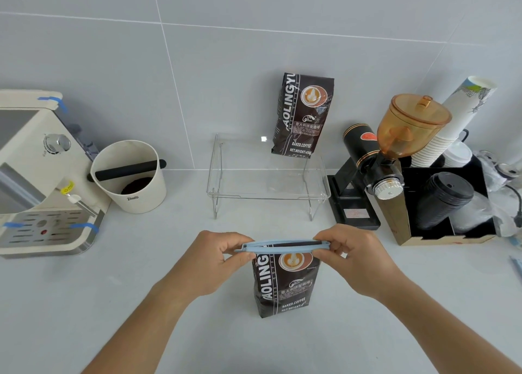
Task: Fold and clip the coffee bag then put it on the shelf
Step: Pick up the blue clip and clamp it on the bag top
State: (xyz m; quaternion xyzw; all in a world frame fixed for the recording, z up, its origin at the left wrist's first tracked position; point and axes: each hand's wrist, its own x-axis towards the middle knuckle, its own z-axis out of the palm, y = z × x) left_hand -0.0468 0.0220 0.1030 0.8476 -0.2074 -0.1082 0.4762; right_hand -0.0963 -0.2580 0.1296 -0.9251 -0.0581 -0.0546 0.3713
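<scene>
You are at the clipping step. The coffee bag (pixel 285 286) stands upright on the desk (pixel 141 303) right in front of you, its top already folded down, and a pale blue clip (pixel 282 246) lies across that fold. Your left hand (pixel 217 263) pinches the clip's left end and your right hand (pixel 353 257) pinches its right end, so both hands are clamped on the clip with the bag top between them. The clip's two bars look nearly together, but a dark strip shows between them toward the right, so I judge it is not yet snapped fully closed.

Next, you likely need to press the right end until it latches. Then lift the bag to the clear shelf (pixel 268 195) behind, where a second coffee bag (pixel 303 113) already leans against the wall, leaving room to its left.
</scene>
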